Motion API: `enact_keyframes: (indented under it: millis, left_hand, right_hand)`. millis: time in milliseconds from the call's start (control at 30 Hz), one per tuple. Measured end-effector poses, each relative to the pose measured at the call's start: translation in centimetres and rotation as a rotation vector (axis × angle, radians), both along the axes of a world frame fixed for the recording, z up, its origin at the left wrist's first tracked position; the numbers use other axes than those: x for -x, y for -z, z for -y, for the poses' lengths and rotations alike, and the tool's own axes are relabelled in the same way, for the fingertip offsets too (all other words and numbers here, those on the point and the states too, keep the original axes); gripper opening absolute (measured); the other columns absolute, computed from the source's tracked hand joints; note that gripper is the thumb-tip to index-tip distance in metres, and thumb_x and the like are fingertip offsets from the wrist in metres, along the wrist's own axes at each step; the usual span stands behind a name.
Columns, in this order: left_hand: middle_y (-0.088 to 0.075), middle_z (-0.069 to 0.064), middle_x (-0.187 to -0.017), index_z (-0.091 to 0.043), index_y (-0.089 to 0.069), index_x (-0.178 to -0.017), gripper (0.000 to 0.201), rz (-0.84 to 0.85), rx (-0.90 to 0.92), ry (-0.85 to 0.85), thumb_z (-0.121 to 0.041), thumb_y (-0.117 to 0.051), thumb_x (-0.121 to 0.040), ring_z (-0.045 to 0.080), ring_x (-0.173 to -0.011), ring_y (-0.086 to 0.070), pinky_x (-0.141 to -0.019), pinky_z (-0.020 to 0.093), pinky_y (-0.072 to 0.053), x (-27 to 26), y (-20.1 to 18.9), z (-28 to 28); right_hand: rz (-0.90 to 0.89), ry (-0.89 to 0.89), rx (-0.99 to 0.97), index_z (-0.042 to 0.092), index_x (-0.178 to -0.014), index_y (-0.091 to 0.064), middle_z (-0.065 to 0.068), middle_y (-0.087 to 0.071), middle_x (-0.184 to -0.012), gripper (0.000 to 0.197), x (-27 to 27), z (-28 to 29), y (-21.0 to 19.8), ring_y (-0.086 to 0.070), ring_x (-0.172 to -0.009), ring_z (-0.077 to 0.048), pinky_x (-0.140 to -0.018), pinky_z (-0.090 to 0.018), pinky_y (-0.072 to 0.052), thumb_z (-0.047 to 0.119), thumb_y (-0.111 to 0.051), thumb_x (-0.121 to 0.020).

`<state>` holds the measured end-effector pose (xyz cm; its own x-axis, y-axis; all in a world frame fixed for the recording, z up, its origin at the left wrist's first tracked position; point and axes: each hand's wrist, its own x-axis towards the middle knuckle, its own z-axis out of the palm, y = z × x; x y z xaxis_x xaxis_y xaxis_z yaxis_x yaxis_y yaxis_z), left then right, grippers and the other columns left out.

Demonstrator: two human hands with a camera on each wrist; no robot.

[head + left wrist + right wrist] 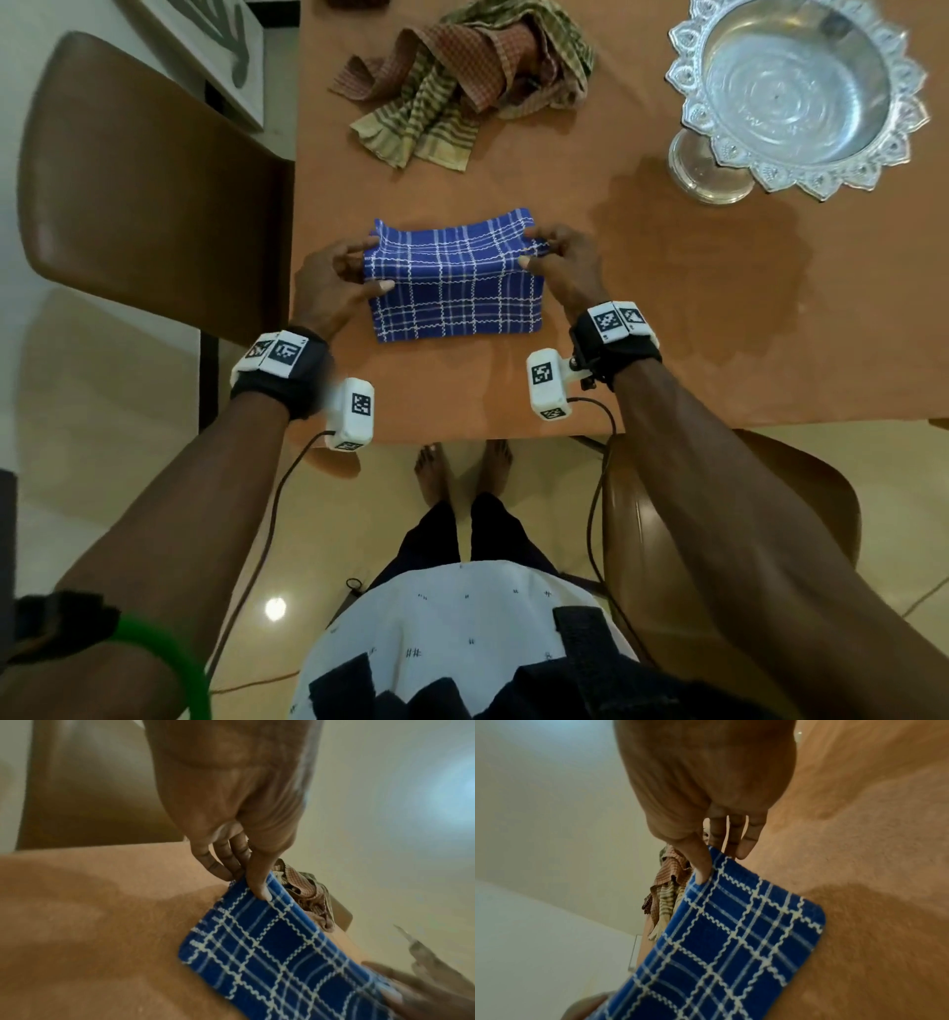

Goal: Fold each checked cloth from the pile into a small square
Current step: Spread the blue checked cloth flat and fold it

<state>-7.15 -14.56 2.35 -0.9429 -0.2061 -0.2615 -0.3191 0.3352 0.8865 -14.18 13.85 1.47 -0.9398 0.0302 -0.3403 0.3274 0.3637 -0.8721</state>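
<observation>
Head view: left hand (328, 288) and right hand (562, 262) each pinch a far corner of the blue checked cloth (457, 288), raised, likely to fold it nearward.

Both forearms are reaching forward and slightly inward, each wrist wearing a black strap. Left hand (328, 288) is pinching the left edge of the cloth (454, 288), thumb (257, 882) lying on top, fingers (221, 862) tucked beneath. Right hand (567, 267) is pinching the right edge the same way, thumb (700, 866) pressing on top, fingers (746, 839) curling behind. 2 bare feet are standing side by side below.
</observation>
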Motion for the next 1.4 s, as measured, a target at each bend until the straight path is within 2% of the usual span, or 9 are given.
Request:
enact_keyframes:
  millis: [133, 267, 367, 567, 867, 933, 1033, 1167, 1400]
  left_hand:
    - [-0.071, 0.002, -0.104, -0.018, -0.062, -0.132, 0.064, -0.100, 0.151, 0.037, -0.004, -0.083, -0.073, 0.010, -0.091, -0.069, -0.081, 0.019, -0.057, 1.0, -0.7, 0.5]
    - [-0.071, 0.002, -0.108, -0.012, -0.066, -0.127, 0.059, -0.153, 0.162, 0.042, 0.001, -0.081, -0.072, -0.008, -0.085, -0.067, -0.080, 0.015, -0.055, 1.7, -0.7, 0.5]
    - [-0.073, 0.001, -0.104, -0.010, -0.072, -0.116, 0.046, -0.196, 0.232, 0.068, 0.000, -0.080, -0.072, -0.011, -0.081, -0.066, -0.081, 0.016, -0.056, 1.9, -0.6, 0.4]
    - [-0.058, 0.017, -0.117, -0.010, -0.067, -0.107, 0.029, -0.200, 0.573, 0.059, -0.027, -0.074, -0.085, 0.027, -0.112, -0.053, -0.089, 0.023, -0.036, 2.9, -0.7, 0.2]
    - [-0.053, -0.013, -0.080, -0.013, -0.043, -0.103, 0.026, -0.196, 0.222, -0.244, -0.038, -0.049, -0.103, -0.012, -0.063, -0.055, -0.058, 0.008, -0.042, 2.9, -1.6, -4.3]
    - [-0.051, -0.012, -0.077, -0.011, -0.041, -0.103, 0.028, -0.186, 0.257, -0.264, -0.039, -0.046, -0.104, -0.004, -0.059, -0.054, -0.051, 0.010, -0.039, 2.4, -0.8, -5.2]
    - [-0.057, 0.000, -0.085, -0.004, -0.044, -0.111, 0.041, -0.087, 0.318, -0.208, -0.045, -0.042, -0.104, 0.020, -0.069, -0.062, -0.056, 0.029, -0.045, 1.6, 1.1, -5.6]
    - [-0.063, 0.019, -0.103, 0.001, -0.045, -0.118, 0.049, 0.084, 0.379, -0.200, -0.046, -0.040, -0.104, 0.034, -0.084, -0.062, -0.062, 0.037, -0.041, 1.0, 2.9, -6.2]
    - [-0.063, 0.022, -0.114, -0.002, -0.046, -0.121, 0.055, 0.200, 0.473, -0.223, -0.053, -0.041, -0.101, 0.039, -0.100, -0.061, -0.071, 0.037, -0.042, 0.1, 5.1, -6.5]
  right_hand:
    - [-0.159, -0.119, -0.303, 0.018, -0.098, -0.072, -0.001, -0.074, -0.091, 0.039, 0.5, 0.1, -1.1, -0.070, -0.079, -0.016, -0.069, -0.038, -0.060, 0.015, -0.082, -0.060]
    - [-0.293, -0.054, -0.451, 0.018, -0.080, -0.070, 0.002, -0.067, -0.075, 0.019, 0.7, 0.0, -1.6, -0.059, -0.067, -0.015, -0.053, -0.028, -0.045, 0.020, -0.079, -0.065]
    - [-0.352, -0.020, -0.431, 0.018, -0.079, -0.067, -0.002, -0.065, -0.082, 0.016, 0.8, -0.3, -1.2, -0.058, -0.078, -0.019, -0.062, -0.031, -0.045, 0.023, -0.074, -0.065]
    - [-0.308, -0.049, -0.180, 0.012, -0.087, -0.058, 0.004, -0.064, -0.091, 0.015, 0.4, -0.5, -1.7, -0.060, -0.088, -0.016, -0.077, -0.042, -0.050, 0.019, -0.068, -0.078]
    - [-0.095, 0.072, 0.073, 0.014, -0.107, -0.046, -0.008, -0.062, -0.106, 0.023, 0.7, 0.3, -2.0, -0.065, -0.094, -0.021, -0.085, -0.046, -0.057, 0.031, -0.054, -0.093]
    - [-0.125, 0.081, -0.014, 0.012, -0.111, -0.042, 0.002, -0.058, -0.094, 0.013, 0.5, 0.7, -1.8, -0.063, -0.081, -0.012, -0.073, -0.034, -0.057, 0.021, -0.047, -0.101]
    - [-0.226, 0.047, -0.256, 0.006, -0.119, -0.046, 0.010, -0.051, -0.084, 0.018, -0.4, 0.9, -0.5, -0.059, -0.077, -0.017, -0.071, -0.045, -0.055, 0.010, -0.043, -0.101]
    - [-0.194, -0.073, -0.428, 0.004, -0.137, -0.041, -0.016, -0.060, -0.119, 0.038, -1.4, 0.9, 2.3, -0.061, -0.104, -0.032, -0.082, -0.045, -0.053, 0.006, -0.043, -0.099]
    - [-0.157, -0.107, -0.519, 0.005, -0.145, -0.035, -0.016, -0.047, -0.140, 0.043, -1.3, 1.1, 4.7, -0.054, -0.116, -0.027, -0.088, -0.033, -0.044, 0.012, -0.043, -0.103]
